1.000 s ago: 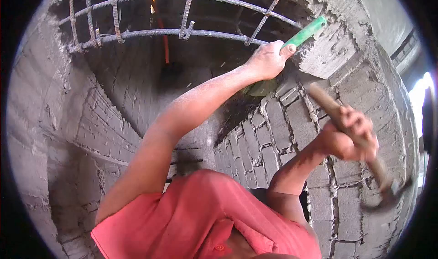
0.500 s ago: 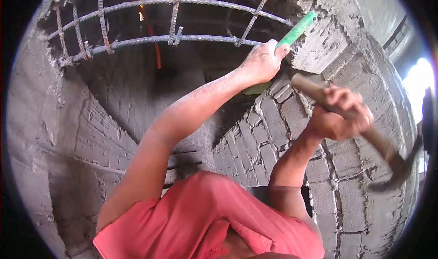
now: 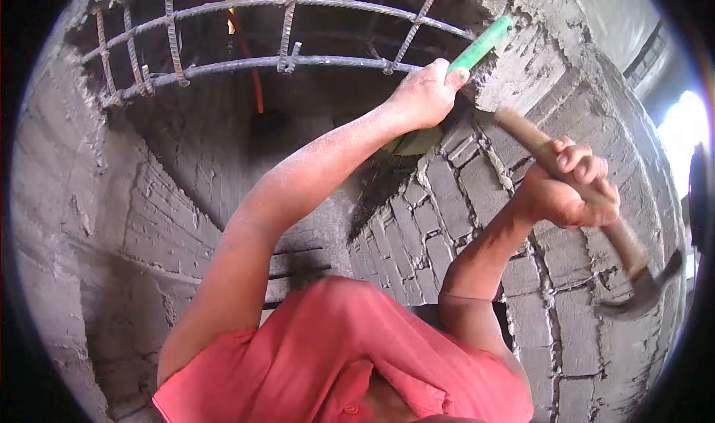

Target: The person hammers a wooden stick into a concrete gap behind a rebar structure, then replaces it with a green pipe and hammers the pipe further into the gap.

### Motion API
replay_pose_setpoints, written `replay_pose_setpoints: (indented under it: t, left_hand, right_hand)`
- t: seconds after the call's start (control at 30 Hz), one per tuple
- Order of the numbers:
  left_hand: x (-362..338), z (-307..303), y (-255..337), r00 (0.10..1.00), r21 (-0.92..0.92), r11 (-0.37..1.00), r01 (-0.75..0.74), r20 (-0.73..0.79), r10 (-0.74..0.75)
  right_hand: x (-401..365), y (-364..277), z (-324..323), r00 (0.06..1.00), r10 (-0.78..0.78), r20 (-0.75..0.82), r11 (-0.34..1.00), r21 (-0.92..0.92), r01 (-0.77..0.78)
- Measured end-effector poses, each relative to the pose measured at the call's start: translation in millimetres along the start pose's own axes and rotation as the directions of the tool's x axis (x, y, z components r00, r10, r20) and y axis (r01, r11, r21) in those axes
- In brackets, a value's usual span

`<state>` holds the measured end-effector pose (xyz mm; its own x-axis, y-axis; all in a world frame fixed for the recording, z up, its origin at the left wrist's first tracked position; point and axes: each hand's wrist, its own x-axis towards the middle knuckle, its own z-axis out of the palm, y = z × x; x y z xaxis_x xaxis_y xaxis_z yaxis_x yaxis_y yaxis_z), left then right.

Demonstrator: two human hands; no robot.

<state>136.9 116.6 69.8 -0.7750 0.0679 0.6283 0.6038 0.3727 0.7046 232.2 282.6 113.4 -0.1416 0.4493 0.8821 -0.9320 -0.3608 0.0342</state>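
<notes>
My left hand (image 3: 428, 95) is closed around a green bar-shaped handle (image 3: 482, 45) with a small hole near its end. Whatever the handle leads to is hidden by my fist. It lies beside the rough mortar edge at the upper right. My right hand (image 3: 570, 188) grips the wooden handle of a hammer (image 3: 624, 244), whose metal head hangs at the lower right, in front of the brick wall. The hammer's butt end points up and left toward my left hand, apart from it.
Curved rebar (image 3: 335, 62) with crossing rods spans the opening above. Mortar-smeared brickwork (image 3: 573, 334) rises on the right, and a grey plastered wall (image 3: 52, 222) stands on the left. A red strip (image 3: 258, 91) hangs behind the bars.
My right hand has shifted slightly right with the hammer, which appears less blurred. The left hand and green handle have moved only a little to the left.
</notes>
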Motion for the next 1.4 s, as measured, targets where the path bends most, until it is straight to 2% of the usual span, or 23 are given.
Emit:
replay_pose_setpoints:
  t: [0.13,0.17,0.23,0.27,0.33,0.47,0.5,0.57,0.6,0.63,0.73,0.8,0.83,0.87,0.93,1.03,1.1,1.13,1.17,1.27,1.33,1.37,1.4]
  left_hand:
    - [-0.8,4.2,5.2,1.000,-0.007,1.000,0.005,-0.012,-0.005]
    - [-3.0,7.3,6.4,1.000,-0.007,1.000,0.003,-0.010,-0.003]
    - [0.3,7.6,7.1,0.999,0.039,0.999,0.010,-0.037,-0.009]
    - [1.3,5.5,4.4,0.999,0.012,1.000,0.017,-0.033,-0.017]
    - [-1.0,1.1,10.0,0.999,0.016,0.999,0.050,0.000,-0.050]
    - [1.5,-2.6,12.2,0.996,0.032,0.996,0.084,0.023,-0.085]
    - [-0.6,-1.9,11.7,0.996,0.030,0.996,0.083,0.028,-0.084]
    - [-0.1,2.4,9.9,0.999,0.042,0.998,0.036,0.005,-0.036]
    - [1.4,3.4,8.8,0.999,0.047,0.999,-0.002,-0.033,0.004]
    - [-1.1,6.3,6.4,0.997,0.054,0.998,-0.032,-0.062,0.035]
    - [3.7,3.5,10.1,0.999,0.046,0.999,0.022,-0.044,-0.020]
    - [1.5,2.0,6.4,0.999,0.055,0.998,0.042,0.003,-0.042]
    - [2.0,0.6,6.3,0.999,0.062,0.997,0.044,0.004,-0.045]
    - [2.2,-0.9,7.1,0.999,0.057,0.997,0.050,0.015,-0.051]
    - [3.9,-3.1,8.7,0.998,0.048,0.997,0.060,0.026,-0.061]
    - [0.6,-2.6,6.9,0.997,0.060,0.996,0.071,0.036,-0.073]
    - [1.8,0.4,6.5,0.999,0.067,0.997,0.038,-0.007,-0.038]
    - [2.5,0.4,7.0,0.999,0.069,0.997,0.039,-0.009,-0.038]
    - [2.4,1.0,7.1,1.000,0.077,0.997,0.025,-0.018,-0.024]
    - [9.0,-4.3,14.6,0.999,0.091,0.996,0.022,-0.038,-0.019]
    - [5.2,-1.2,11.5,0.999,0.103,0.994,0.046,0.018,-0.048]
    - [3.4,-2.3,12.8,0.994,0.086,0.992,0.093,0.042,-0.097]
    - [1.7,-2.5,10.5,0.997,0.096,0.993,0.067,0.036,-0.070]
  right_hand:
    - [-28.6,53.5,-30.6,0.925,-0.264,0.273,0.713,-0.591,0.378]
    - [-30.6,45.6,-35.6,0.987,0.084,0.134,0.736,-0.677,0.029]
    - [-31.8,30.7,-31.3,0.704,0.685,-0.188,0.437,-0.666,-0.604]
    - [-27.1,19.1,-21.5,0.770,0.611,-0.184,0.582,-0.555,-0.594]
    - [-9.0,-2.4,-23.7,0.949,0.309,-0.057,0.800,-0.525,-0.292]
    - [35.0,-26.7,-23.1,0.991,0.095,0.094,0.992,0.073,-0.102]
    - [29.9,-9.6,-27.2,0.979,-0.102,0.178,0.962,-0.235,0.142]
    - [14.8,20.6,-41.0,0.802,-0.337,0.494,0.474,-0.647,0.597]
    - [-11.4,37.4,-43.0,0.959,0.170,0.227,0.642,-0.763,0.067]
    - [-37.1,43.4,-42.9,0.747,0.662,-0.055,0.496,-0.715,-0.492]
    - [-31.4,12.4,-31.7,0.699,0.694,-0.172,0.431,-0.678,-0.596]
    - [-18.0,-16.3,-16.8,0.888,0.441,-0.129,0.652,-0.634,-0.416]
    - [-3.8,-30.4,-22.3,0.890,0.438,-0.131,0.815,-0.359,-0.454]
    - [11.2,-43.5,-15.9,0.977,0.209,-0.036,0.860,-0.469,-0.201]
    - [49.5,-56.0,-19.6,0.992,-0.065,0.107,0.998,-0.003,0.066]
    - [59.0,-34.3,-23.8,0.865,-0.500,0.036,0.790,-0.390,0.473]
    - [8.0,34.1,-55.9,0.744,-0.384,0.546,0.475,-0.575,0.667]
    - [-20.4,36.7,-46.8,0.937,0.264,0.230,0.658,-0.753,-0.001]
    - [-41.1,31.8,-38.5,0.562,0.820,-0.110,0.354,-0.675,-0.648]
    - [-21.0,-5.9,-33.8,0.774,0.592,-0.224,0.432,-0.722,-0.540]
    - [-1.5,-29.7,-11.0,0.953,0.228,-0.199,0.793,-0.530,-0.301]
    - [18.6,-41.0,1.0,0.998,-0.052,-0.046,0.757,-0.653,0.010]
    - [42.3,-55.5,-6.7,0.999,-0.043,0.004,0.953,-0.299,0.042]
